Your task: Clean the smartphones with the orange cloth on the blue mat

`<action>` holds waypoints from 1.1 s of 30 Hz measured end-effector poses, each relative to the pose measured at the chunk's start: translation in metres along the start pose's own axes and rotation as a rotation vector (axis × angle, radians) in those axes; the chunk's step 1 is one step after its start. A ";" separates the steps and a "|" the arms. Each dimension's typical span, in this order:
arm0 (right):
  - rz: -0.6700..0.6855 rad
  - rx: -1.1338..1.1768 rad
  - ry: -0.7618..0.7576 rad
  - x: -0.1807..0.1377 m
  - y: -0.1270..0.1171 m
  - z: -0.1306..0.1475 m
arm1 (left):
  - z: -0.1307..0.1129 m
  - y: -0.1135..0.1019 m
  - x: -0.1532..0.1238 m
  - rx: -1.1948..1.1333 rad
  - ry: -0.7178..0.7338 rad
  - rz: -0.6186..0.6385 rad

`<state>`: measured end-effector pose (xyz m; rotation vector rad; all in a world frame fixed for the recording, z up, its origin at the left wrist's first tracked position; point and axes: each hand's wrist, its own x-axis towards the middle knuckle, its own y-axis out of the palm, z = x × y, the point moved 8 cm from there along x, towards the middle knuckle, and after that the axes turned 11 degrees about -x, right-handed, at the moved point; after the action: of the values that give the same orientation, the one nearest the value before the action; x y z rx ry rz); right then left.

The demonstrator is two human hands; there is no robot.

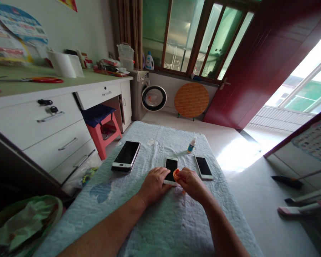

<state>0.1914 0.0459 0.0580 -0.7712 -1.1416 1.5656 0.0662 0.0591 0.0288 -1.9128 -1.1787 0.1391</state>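
Observation:
A white smartphone [171, 164] with a dark screen lies flat on the quilted cloth in front of me. My left hand [154, 184] grips it along its left side, the fingers over the edge and the thumb near the bottom end. Bunched in the closed fingers of my right hand [189, 181] is a small orange cloth [176, 175], pressed against the right part of the screen. Another white smartphone [203, 167] lies to the right. Behind it stands a small spray bottle [192, 145]. On the left sits a stack of smartphones [126, 155], the top one white-framed.
The pale blue quilted cloth [160, 135] covers the surface under the phones. Left are a white drawer desk [56, 121], a red stool [103, 134] and a bin [59, 207]. Farther off are a washing machine [139, 80], a round wooden tabletop [192, 100] and a red door [246, 64].

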 end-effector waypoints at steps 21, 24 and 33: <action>-0.005 0.005 -0.111 0.002 0.028 0.025 | 0.018 -0.005 0.004 -0.077 -0.019 0.093; 0.027 0.024 -0.080 -0.001 0.021 0.014 | 0.015 -0.007 0.003 -0.079 -0.005 0.087; -0.029 -0.052 -0.038 0.000 0.016 0.013 | 0.012 -0.010 0.000 -0.108 0.030 0.088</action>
<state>0.1743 0.0416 0.0476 -0.7583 -1.2200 1.5374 0.0537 0.0681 0.0281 -2.0550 -1.1021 0.0952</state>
